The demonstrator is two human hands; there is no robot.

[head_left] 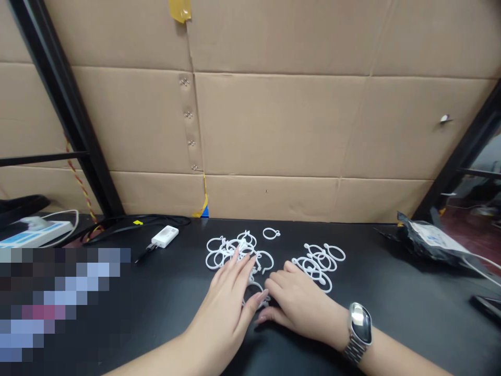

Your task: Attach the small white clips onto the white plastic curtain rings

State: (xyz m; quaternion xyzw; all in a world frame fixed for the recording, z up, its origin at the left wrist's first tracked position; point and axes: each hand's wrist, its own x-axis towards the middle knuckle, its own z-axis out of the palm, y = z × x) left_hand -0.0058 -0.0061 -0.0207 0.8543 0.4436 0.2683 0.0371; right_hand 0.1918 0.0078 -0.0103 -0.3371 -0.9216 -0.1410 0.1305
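White plastic rings lie on a black table [391,292]. A left pile of rings [230,249] sits just beyond my left hand [230,297], whose fingers stretch flat with the tips on the pile's near edge. My right hand [299,305], with a silver watch [360,326] on its wrist, rests beside it with fingers curled down over a ring [256,287] lying between the two hands. A right pile of rings [319,261] is at my right hand's fingertips. One single ring [271,233] lies alone farther back.
A cardboard wall [274,125] stands behind the table. A white adapter with a cable [164,236] and a power strip [35,232] lie at the left. A black plastic bag [426,240] and a dark phone [487,305] lie at the right. Black frame posts [62,104] flank the wall.
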